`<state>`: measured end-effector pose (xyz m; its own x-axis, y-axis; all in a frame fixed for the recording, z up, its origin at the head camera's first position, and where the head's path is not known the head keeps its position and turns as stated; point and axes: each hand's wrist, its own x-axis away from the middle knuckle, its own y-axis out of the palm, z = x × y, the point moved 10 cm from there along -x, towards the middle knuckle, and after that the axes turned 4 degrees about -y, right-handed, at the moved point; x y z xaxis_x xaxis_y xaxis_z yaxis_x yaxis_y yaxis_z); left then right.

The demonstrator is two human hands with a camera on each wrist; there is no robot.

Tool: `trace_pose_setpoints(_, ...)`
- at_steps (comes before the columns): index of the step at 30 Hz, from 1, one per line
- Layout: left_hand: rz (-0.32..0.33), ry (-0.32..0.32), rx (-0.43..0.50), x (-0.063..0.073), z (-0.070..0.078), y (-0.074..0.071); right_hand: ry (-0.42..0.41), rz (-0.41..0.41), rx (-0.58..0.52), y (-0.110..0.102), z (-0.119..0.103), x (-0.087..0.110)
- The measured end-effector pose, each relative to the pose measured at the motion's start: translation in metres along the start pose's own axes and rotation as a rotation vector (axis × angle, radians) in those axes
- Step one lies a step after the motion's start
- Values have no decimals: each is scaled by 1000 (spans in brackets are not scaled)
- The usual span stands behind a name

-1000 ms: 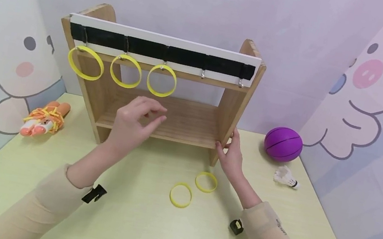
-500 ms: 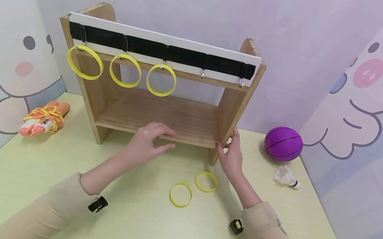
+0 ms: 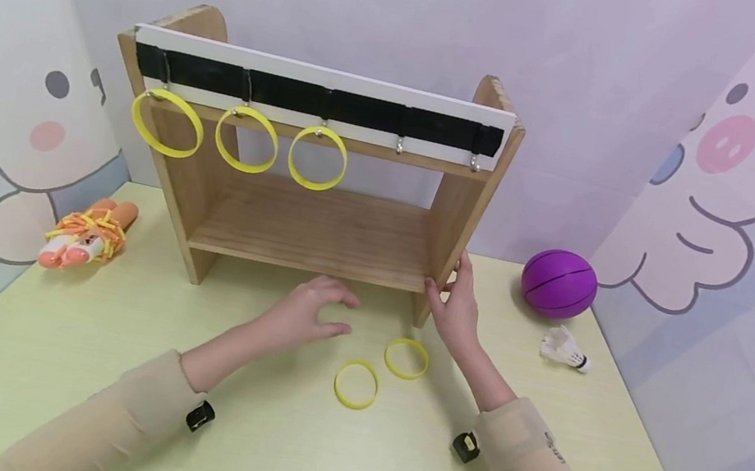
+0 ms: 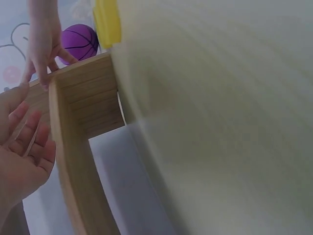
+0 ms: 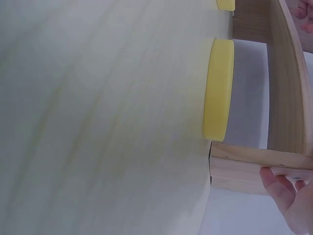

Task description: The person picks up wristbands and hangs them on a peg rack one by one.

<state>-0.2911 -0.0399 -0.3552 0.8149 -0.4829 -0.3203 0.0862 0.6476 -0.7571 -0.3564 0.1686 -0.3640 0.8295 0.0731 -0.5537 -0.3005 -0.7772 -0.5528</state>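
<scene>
A small wooden shelf point(image 3: 318, 230) stands on the table, with a white board and black strip point(image 3: 364, 111) along its upper front. Three yellow wristbands hang from hooks on the strip: one on the left point(image 3: 167, 123), one beside it point(image 3: 247, 139), one in the middle point(image 3: 318, 158). Two more hooks on the right hold nothing. On the table lie two yellow wristbands, a nearer one point(image 3: 356, 384) and a farther one point(image 3: 406, 359). My left hand point(image 3: 312, 314), thumb and fingers apart, hovers left of them, holding nothing. My right hand point(image 3: 458, 311) grips the shelf's right side panel near its base.
At the table's right stand a purple ball point(image 3: 558, 284) and a shuttlecock point(image 3: 564, 348). A doll with orange and yellow strands point(image 3: 88, 235) lies at the left. Printed walls point(image 3: 401, 6) close off the back and sides.
My left hand has come down from beneath the hanging wristbands toward the two on the table, its thumb and fingers spreading apart. The right hand keeps its place on the shelf.
</scene>
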Motion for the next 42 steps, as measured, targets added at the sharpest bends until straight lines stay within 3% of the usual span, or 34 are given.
trace_pose_setpoints(5,-96,9,-33,0,-8,17,-3,8,-1,-1,-1,0)
trace_pose_setpoints(14,-281,34,-11,8,-18,48,-1,1,-5,1,0,-1)
trace_pose_setpoints(29,-370,47,-84,11,-22,69,-11,4,-13,1,-2,-1)
trace_pose_setpoints(42,-452,19,-60,9,-23,86,3,6,-18,1,1,-1)
